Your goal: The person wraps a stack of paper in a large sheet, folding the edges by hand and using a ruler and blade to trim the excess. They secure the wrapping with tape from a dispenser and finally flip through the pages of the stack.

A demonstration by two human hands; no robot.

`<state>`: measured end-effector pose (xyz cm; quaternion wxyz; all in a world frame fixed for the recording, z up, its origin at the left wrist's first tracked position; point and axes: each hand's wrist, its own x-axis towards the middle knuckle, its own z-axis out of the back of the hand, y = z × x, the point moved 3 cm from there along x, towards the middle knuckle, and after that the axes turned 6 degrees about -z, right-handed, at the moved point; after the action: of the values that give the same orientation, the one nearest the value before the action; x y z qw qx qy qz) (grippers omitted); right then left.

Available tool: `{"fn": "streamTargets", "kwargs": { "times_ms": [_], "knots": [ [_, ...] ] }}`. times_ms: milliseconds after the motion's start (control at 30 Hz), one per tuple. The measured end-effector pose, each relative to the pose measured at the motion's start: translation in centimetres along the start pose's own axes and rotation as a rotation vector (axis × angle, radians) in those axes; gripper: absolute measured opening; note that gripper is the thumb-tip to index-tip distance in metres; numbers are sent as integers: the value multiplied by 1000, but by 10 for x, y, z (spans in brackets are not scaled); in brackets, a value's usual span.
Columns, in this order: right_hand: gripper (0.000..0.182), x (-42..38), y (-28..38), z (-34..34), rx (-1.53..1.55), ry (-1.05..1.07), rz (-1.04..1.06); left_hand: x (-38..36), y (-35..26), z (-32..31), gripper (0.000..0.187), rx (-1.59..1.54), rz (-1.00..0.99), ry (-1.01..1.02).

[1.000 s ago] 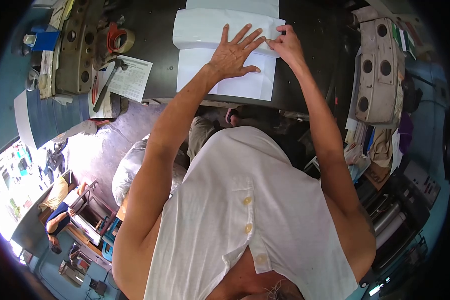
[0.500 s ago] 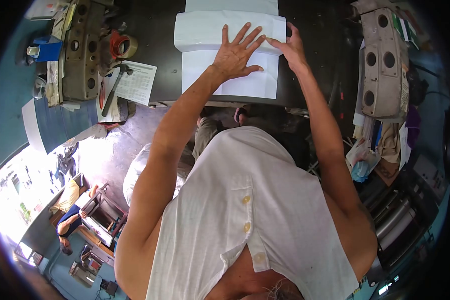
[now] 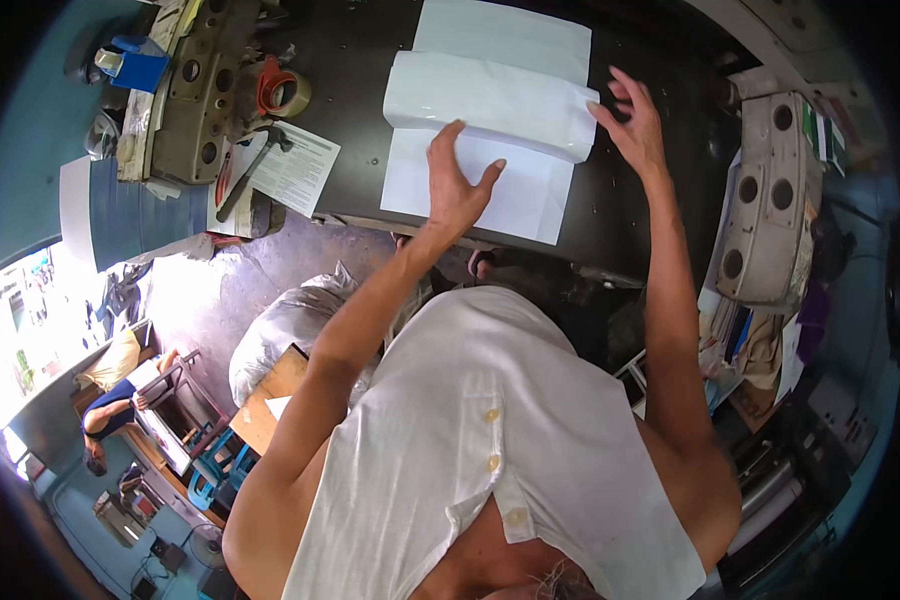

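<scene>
A folded white paper packet lies across white sheets on a dark tabletop. One sheet sticks out below the packet toward my body, and another shows beyond it. My left hand hovers at the packet's near edge, over the lower sheet, with its thumb and index finger spread and nothing between them. On the packet's right end, my right hand has its thumb tip close to the short edge. Its other fingers are lifted and apart from the thumb.
To the left are a tape roll, a hammer and a printed sheet. Metal blocks with round holes stand at the left and right. A seated person is at the far lower left.
My left hand has lifted from lying flat on the packet and drawn back to its near edge. My right hand has loosened from the right end. The view has turned slightly.
</scene>
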<state>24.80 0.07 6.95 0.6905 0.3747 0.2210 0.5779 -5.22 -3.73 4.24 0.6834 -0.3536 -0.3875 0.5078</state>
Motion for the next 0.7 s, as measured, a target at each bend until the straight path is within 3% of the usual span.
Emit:
{"fn": "streamTargets", "kwargs": {
  "times_ms": [100, 233, 333, 400, 467, 567, 700],
  "knots": [
    [69, 71, 30, -41, -96, 350, 78, 6, -17, -12, 77, -564, 427, -232],
    [69, 125, 41, -119, -186, 911, 76, 25, -20, -15, 94, -700, 772, -397],
    [75, 134, 42, -156, -203, 1083, 65, 28, -4, -37, 94, -891, 986, -410],
    [83, 129, 45, -159, -338, 1081, 94, 42, 4, -45, 97, -968, 963, -340],
    [86, 119, 47, -158, -235, 1161, 88, 55, -3, -50, 95, -963, 950, -403],
    [88, 105, 70, -129, -25, 1196, -214, 64, -18, -56, 94, -1014, 973, -425],
    [83, 100, 61, -113, 526, 1264, -290, 73, -44, -41, 96, -784, 895, -414]
  ]
}}
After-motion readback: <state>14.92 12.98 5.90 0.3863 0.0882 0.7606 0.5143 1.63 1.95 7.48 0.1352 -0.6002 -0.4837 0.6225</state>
